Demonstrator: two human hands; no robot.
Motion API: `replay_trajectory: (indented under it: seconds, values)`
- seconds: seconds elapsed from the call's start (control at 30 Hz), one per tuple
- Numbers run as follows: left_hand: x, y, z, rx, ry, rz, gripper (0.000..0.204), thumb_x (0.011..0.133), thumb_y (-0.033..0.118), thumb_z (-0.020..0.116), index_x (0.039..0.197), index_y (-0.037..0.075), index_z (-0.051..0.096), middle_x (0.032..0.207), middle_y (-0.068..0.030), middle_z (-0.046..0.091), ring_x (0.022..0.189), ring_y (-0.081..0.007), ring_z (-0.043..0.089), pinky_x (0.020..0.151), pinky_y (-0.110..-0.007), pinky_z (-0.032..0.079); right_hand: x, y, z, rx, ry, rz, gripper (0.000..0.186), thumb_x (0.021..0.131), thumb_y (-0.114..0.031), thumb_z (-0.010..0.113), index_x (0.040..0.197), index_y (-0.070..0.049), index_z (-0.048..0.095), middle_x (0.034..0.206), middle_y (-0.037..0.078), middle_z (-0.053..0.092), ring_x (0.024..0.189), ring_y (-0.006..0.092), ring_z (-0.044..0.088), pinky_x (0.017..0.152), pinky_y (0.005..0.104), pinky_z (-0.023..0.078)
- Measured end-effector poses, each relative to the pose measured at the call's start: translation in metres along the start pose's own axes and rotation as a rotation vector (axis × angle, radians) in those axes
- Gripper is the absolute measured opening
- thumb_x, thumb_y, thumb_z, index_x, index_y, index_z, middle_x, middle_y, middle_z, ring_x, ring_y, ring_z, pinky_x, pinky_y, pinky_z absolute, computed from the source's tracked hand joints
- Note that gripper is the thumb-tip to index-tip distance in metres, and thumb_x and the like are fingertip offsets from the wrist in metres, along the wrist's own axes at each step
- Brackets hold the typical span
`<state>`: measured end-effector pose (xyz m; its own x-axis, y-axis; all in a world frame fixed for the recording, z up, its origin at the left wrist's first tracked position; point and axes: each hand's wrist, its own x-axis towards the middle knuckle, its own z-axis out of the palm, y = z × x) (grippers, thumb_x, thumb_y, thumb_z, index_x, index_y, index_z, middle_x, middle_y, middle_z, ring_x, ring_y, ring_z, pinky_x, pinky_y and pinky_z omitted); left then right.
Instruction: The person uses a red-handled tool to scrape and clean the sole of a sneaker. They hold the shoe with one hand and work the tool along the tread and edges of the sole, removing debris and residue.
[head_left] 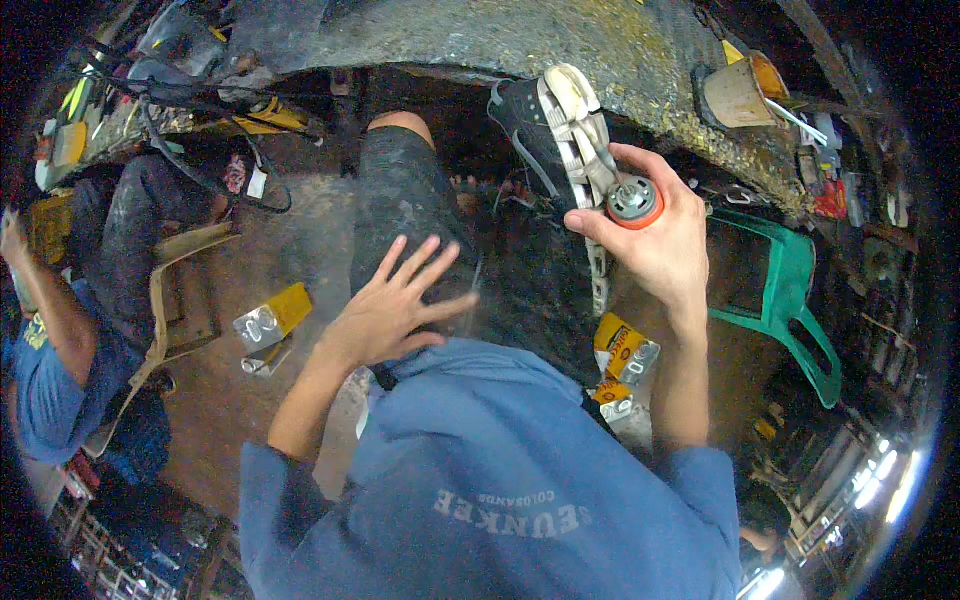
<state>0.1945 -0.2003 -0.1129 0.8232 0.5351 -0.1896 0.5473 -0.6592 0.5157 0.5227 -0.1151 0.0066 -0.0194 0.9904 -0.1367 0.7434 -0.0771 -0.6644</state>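
Note:
My left hand (pixel 393 312) hovers over or rests on my left thigh (pixel 405 200), its fingers spread and nothing in them. In my right hand (pixel 675 235) is a small round motor-like tool (pixel 637 203) with a metal end and an orange band, gripped between thumb and fingers. Right beside it stands a shoe (pixel 578 130) with a dark upper and a chunky off-white sole, sole side toward the tool. Whether the tool's tip touches the sole is hard to see. What supports the shoe's lower end is partly hidden.
A worn workbench (pixel 400 35) spans the far side, with a dirty bucket (pixel 740 95) at its right. A green plastic chair (pixel 785 265) stands right. Yellow cartons or tins (pixel 288 308) lie on the floor. At left, another person (pixel 60 370) sits near a tan chair (pixel 160 300); cables (pixel 165 150) hang there.

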Motion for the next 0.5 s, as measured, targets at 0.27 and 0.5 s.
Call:
replay_trajectory:
  seconds: [0.27, 0.5]
  values:
    - [0.059, -0.003, -0.005, -0.887, 1.157, -0.242, 0.087, 0.116, 0.064, 0.028, 0.163, -0.007, 0.044, 0.156, -0.0264, 0.060, 0.148, -0.0339, 0.055, 0.128, -0.047, 0.035, -0.028, -0.011, 0.030, -0.225, -0.206, -0.223, 0.082, 0.066, -0.027, 0.102, 0.140, -0.012, 0.069, 0.105, 0.019, 0.083, 0.098, 0.0351, 0.083, 0.088, 0.0443, 0.065]
    - [0.109, -0.005, 0.020, -1.497, 1.222, -0.345, 0.115, 0.105, 0.087, 0.008, 0.127, -0.005, 0.073, 0.110, -0.0148, 0.079, 0.104, -0.0224, 0.075, 0.098, -0.033, 0.057, -0.036, -0.011, 0.046, -0.288, -0.235, -0.391, 0.083, 0.064, -0.038, 0.106, 0.136, -0.012, 0.073, 0.097, 0.014, 0.083, 0.089, 0.0321, 0.083, 0.083, 0.0420, 0.066]
